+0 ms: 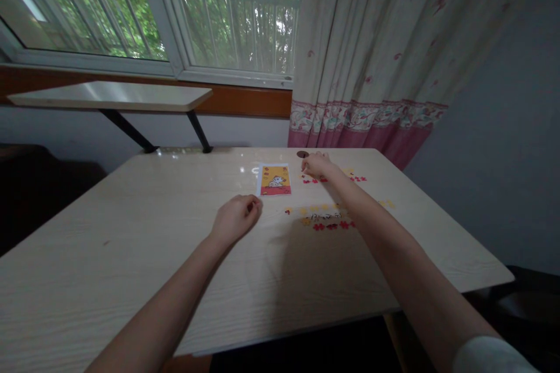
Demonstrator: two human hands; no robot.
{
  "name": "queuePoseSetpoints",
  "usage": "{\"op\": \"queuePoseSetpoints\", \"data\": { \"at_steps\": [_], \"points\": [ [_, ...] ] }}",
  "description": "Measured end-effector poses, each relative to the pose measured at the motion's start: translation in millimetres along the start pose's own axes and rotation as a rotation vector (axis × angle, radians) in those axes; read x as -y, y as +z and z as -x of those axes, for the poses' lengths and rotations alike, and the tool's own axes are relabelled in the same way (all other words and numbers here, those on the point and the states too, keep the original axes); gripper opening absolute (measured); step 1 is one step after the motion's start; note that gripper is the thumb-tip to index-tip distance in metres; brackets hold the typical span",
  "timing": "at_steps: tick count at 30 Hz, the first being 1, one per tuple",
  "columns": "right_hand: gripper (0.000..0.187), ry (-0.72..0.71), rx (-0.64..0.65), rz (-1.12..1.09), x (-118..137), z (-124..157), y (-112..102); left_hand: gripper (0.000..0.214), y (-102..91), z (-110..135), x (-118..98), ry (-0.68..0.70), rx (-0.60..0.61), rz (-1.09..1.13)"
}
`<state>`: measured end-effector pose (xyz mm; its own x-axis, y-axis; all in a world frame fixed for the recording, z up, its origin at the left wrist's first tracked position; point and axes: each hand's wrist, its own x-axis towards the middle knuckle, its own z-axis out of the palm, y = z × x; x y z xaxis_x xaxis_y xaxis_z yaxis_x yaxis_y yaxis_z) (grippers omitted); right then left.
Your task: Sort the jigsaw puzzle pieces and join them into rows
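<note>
My left hand (236, 220) rests on the table with its fingers curled in, just below and left of a picture card (275, 180). The card is yellow and red with a white spotted animal on it. No object shows in that hand. My right hand (318, 165) reaches to the far side, its fingers pinched together at the left end of a group of small yellow and red jigsaw pieces (359, 179). Anything between those fingertips is too small to make out. Nearer to me lie rows of more yellow, white and red jigsaw pieces (330, 217), partly covered by my right forearm.
The pale wooden table (131, 245) has a round dark cable hole (302, 154) near its back edge. A raised shelf (131, 96) on black legs stands at the back left. Behind are a barred window (236, 11) and a patterned curtain (367, 41).
</note>
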<state>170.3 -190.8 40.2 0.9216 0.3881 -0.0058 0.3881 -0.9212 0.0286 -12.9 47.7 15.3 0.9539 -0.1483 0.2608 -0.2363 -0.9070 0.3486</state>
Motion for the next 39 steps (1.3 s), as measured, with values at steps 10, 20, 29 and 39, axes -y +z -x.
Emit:
{"op": "queuePoseSetpoints", "data": {
  "at_steps": [10,20,29,39],
  "points": [
    [0.023,-0.071,0.086,-0.021,-7.2,-6.9,5.0,0.023,2.6,0.7,2.6,0.044,0.006,0.006],
    [0.014,-0.058,0.010,-0.117,-8.0,-5.4,5.9,0.022,0.9,1.8,-0.1,0.041,0.013,0.015],
    [0.013,-0.264,-0.213,-0.888,47.9,62.0,4.5,0.020,8.6,-2.0,-9.8,-0.062,-0.091,0.581],
    [0.023,-0.214,-0.129,-1.458,102.4,133.7,29.4,0.026,21.3,3.8,-42.0,-0.063,-0.061,1.119]
  ]
}}
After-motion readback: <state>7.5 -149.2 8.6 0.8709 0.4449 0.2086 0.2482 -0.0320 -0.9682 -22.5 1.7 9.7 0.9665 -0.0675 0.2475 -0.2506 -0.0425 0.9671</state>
